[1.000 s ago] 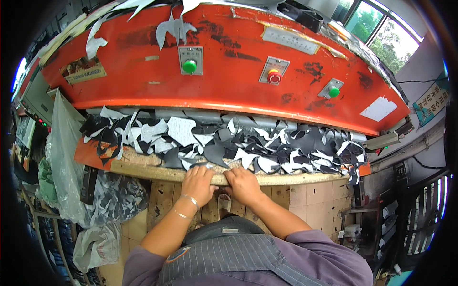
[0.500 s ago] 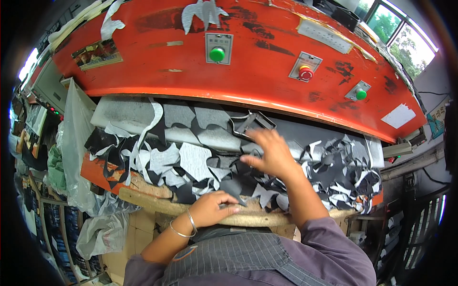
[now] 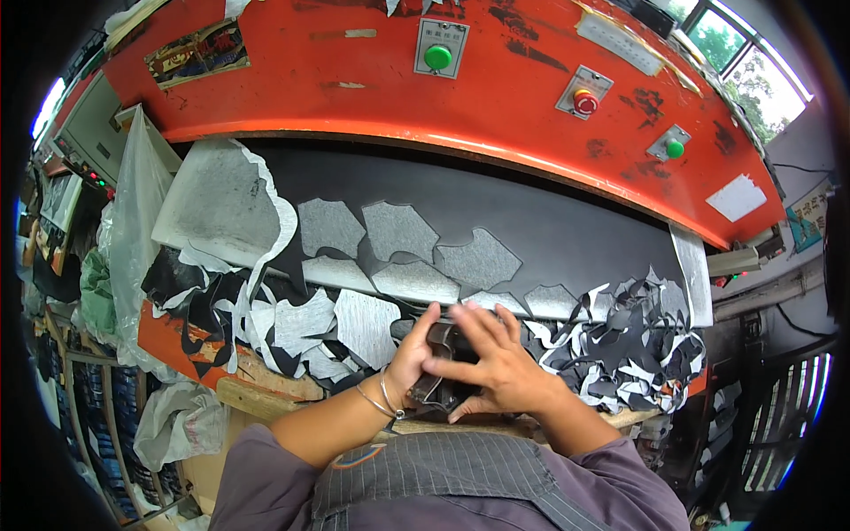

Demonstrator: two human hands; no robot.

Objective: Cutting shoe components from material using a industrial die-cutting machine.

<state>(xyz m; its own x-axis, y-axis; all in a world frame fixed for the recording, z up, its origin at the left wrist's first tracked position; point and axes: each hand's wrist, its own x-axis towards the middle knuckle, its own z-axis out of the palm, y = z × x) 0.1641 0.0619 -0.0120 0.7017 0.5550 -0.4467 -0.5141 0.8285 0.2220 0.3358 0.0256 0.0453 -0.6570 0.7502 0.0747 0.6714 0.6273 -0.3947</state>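
Note:
A dark metal cutting die (image 3: 424, 387) is between my hands, close in front of my body at the near edge of the bench. My left hand (image 3: 409, 358) grips its left side, thumb and fingers pointing up along the wall. My right hand (image 3: 500, 367) lies over its right side with the fingers spread across its top. Much of the die is hidden by my fingers. Beyond it lies a black sheet (image 3: 567, 212) with several grey shield-like cut shapes (image 3: 400, 232) along its near edge.
An orange press head (image 3: 354, 97) with a green button (image 3: 437, 57) and a red knob (image 3: 585, 102) spans the far side. Black and white offcuts (image 3: 620, 354) heap at the right. Pale cut pieces (image 3: 365, 327) lie left of my hands. A clear plastic bag (image 3: 137, 239) hangs left.
My right hand has brought the die from the sheet back toward my body. My left hand has risen to it and taken hold. The grey cut shapes now show fully on the sheet.

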